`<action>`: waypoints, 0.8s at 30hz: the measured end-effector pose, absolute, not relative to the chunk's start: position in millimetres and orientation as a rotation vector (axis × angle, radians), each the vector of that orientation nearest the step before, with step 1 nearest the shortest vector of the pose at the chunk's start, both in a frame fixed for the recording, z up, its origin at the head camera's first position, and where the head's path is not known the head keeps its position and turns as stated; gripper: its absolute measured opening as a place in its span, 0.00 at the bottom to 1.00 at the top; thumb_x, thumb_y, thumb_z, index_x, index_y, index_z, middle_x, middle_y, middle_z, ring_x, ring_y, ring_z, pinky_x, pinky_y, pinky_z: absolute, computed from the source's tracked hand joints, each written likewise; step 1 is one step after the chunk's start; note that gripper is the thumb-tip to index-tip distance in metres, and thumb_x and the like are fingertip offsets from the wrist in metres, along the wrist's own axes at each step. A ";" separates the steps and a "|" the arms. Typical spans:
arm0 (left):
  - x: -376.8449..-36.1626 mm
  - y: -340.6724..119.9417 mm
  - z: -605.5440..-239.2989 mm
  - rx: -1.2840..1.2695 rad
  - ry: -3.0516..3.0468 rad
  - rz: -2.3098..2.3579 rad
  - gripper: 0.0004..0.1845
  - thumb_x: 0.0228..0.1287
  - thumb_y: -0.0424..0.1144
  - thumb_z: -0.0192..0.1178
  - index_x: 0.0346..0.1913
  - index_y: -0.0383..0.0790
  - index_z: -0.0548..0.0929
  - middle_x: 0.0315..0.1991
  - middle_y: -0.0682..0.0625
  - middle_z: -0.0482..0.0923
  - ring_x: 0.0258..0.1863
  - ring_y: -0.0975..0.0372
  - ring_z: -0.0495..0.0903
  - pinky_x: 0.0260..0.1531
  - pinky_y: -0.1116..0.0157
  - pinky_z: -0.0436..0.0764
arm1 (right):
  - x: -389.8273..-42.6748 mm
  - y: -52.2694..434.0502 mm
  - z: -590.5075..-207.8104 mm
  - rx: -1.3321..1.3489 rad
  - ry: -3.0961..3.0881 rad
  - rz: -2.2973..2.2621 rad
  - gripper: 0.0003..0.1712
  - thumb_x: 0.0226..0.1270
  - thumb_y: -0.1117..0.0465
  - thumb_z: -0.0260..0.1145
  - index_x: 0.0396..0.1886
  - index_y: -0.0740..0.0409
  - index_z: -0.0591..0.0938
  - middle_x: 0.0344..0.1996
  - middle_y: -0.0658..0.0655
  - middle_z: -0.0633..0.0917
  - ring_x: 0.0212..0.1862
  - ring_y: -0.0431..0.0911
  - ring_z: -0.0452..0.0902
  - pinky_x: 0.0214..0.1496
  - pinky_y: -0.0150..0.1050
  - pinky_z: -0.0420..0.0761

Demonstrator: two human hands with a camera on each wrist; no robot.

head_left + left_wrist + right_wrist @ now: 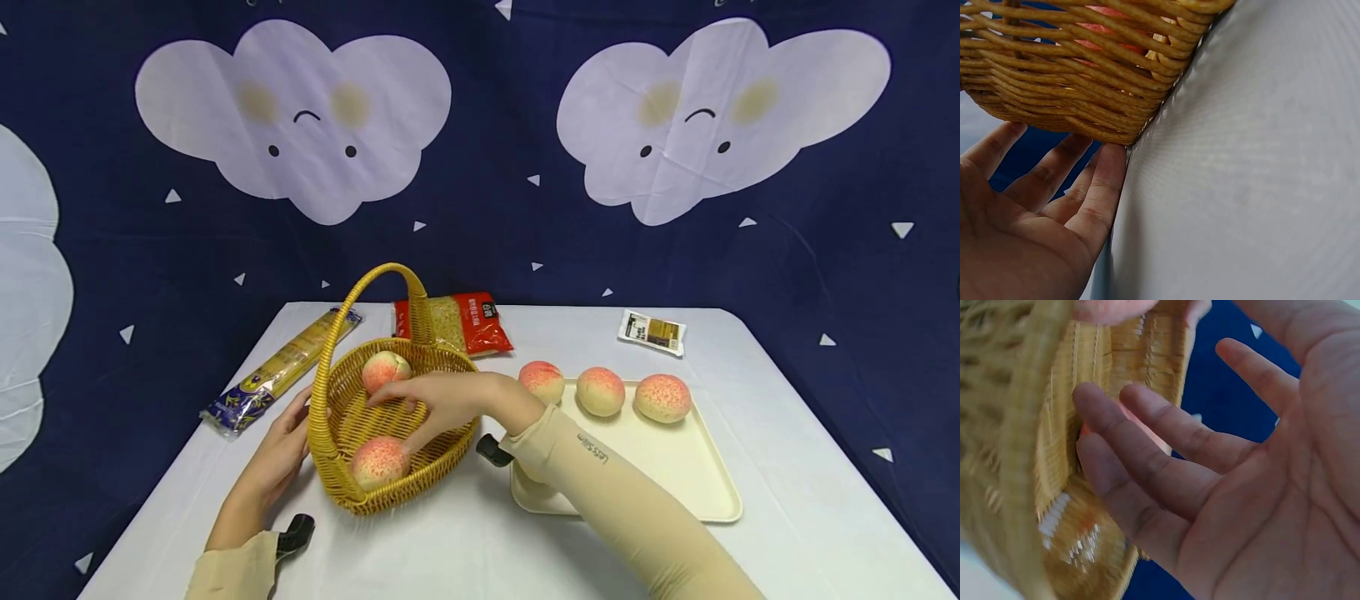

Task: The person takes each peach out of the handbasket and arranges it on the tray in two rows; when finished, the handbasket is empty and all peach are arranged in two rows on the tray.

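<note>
We see the right hand (442, 402) spread loosely, pinching nothing, inside the wicker basket (431, 477) between the near peach (380, 463) and the far peach (385, 371); we cannot tell whether its thumb touches the near one. The left hand (273, 458) lays extended fingers against the basket's left side. We judge that light steadying there and slow right fingers avoid knocks. To the right, three more peaches (601, 392) line the far side of the tray (675, 462).

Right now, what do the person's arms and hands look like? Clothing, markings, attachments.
Left hand and right hand: both bare, no gloves. Beige left sleeve and right sleeve, long; the right has small dark lettering on the forearm. A black, rounded piece juts out by each wrist.
</note>
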State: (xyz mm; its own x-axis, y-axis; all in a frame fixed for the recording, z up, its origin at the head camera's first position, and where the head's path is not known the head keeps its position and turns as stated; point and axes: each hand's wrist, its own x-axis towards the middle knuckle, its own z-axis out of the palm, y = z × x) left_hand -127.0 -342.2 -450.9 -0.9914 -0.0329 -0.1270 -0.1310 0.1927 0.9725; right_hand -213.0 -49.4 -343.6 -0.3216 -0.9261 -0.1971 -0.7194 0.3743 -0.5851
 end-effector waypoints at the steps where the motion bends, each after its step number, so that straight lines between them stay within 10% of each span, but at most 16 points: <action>1: -126.8 -342.2 -451.5 -0.166 2.364 1.939 0.37 0.87 0.50 0.52 0.88 0.47 0.50 0.81 0.35 0.57 0.58 0.78 0.73 0.54 0.80 0.76 | -212.1 -54.6 -345.2 -1.426 2.126 -0.519 0.46 0.70 0.47 0.78 0.83 0.42 0.67 0.79 0.51 0.73 0.74 0.52 0.75 0.74 0.45 0.76; 15: -126.4 -344.7 -452.6 -0.119 2.394 1.912 0.38 0.87 0.53 0.51 0.88 0.49 0.49 0.83 0.35 0.54 0.62 0.75 0.70 0.54 0.80 0.75 | -203.1 -97.7 -360.4 -1.370 2.068 -0.301 0.46 0.67 0.49 0.80 0.82 0.39 0.69 0.79 0.53 0.73 0.77 0.43 0.69 0.78 0.33 0.67; 24: -128.6 -343.2 -451.8 -0.156 2.378 1.907 0.38 0.86 0.54 0.52 0.89 0.52 0.49 0.82 0.36 0.57 0.64 0.71 0.69 0.54 0.80 0.75 | -202.9 -106.2 -361.8 -1.392 2.021 -0.319 0.32 0.68 0.54 0.79 0.70 0.44 0.79 0.60 0.46 0.82 0.58 0.34 0.75 0.63 0.26 0.74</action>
State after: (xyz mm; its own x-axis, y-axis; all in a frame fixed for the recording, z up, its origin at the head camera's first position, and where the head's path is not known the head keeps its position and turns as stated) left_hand -128.6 -343.2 -451.8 -0.9909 -0.0239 -0.1327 -0.1347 0.2156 0.9672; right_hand -202.9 -106.2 -361.8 -0.2205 -0.9002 -0.3755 -0.7407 0.4050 -0.5361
